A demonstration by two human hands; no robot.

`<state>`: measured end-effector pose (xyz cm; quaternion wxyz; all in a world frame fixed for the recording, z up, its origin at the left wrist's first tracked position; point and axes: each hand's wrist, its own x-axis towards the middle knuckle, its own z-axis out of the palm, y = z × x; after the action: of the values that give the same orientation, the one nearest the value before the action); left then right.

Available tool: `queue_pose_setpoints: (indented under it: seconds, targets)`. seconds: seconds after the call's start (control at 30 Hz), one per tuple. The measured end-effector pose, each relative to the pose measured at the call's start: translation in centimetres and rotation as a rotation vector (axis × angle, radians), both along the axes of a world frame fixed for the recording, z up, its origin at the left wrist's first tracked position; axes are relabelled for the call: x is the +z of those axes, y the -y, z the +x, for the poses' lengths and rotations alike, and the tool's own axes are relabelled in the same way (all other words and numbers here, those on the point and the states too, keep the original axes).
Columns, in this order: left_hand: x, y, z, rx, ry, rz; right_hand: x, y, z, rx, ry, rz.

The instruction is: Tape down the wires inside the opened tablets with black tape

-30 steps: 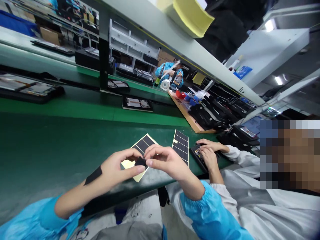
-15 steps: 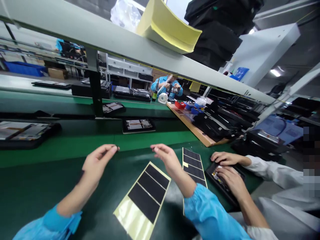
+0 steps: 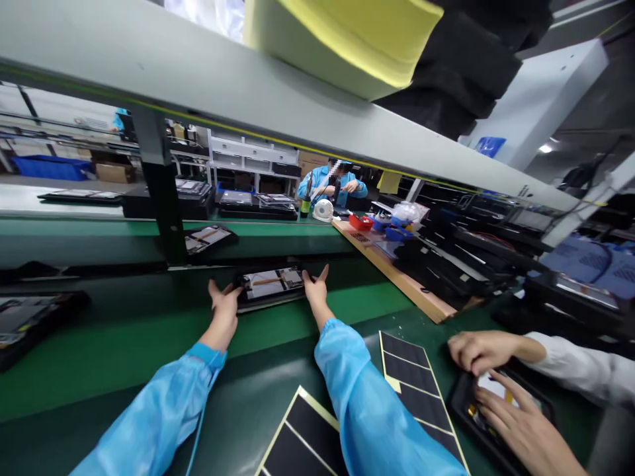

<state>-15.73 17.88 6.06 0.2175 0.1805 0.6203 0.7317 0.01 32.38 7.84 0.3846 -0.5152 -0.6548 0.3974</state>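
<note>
An open tablet (image 3: 270, 285) with its battery and circuit board showing lies on the green belt in front of me. My left hand (image 3: 223, 313) has its left end, the fingers partly hidden behind the edge. At the right end my right hand (image 3: 316, 292) holds it with the thumb and fingers around the corner. Nearer to me, under my right sleeve, is a yellow-backed sheet of black adhesive pads (image 3: 302, 433). A second sheet of pads (image 3: 414, 383) with a small yellow tab lies to its right.
Another open tablet (image 3: 40, 317) sits at the left, and one more (image 3: 208, 239) farther back. On the right, a co-worker's hands (image 3: 496, 383) work over a black device. A wooden board (image 3: 397, 271) borders the belt. A grey shelf beam (image 3: 297, 92) crosses overhead.
Both hands have reached forward from above the mat to the tablet's two ends. My view has shifted, and the pad sheets sit lower. The co-worker's hands remain at the black device.
</note>
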Motion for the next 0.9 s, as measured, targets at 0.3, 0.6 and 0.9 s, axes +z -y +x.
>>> queue_pose_setpoints:
  seconds: [0.3,0.6,0.9]
  targets:
    - [1.9,29.6,15.2,0.031,-0.068,0.17,-0.3,15.9,7.4,0.419,-0.162,0.111]
    - [-5.6,44.2,30.0,-0.101,-0.246,-0.116,-0.7,21.8,6.3,0.873,-0.08,-0.017]
    - [-2.6,40.8,16.0,-0.069,-1.027,-0.638,3.6,31.0,14.1,0.883,0.041,0.168]
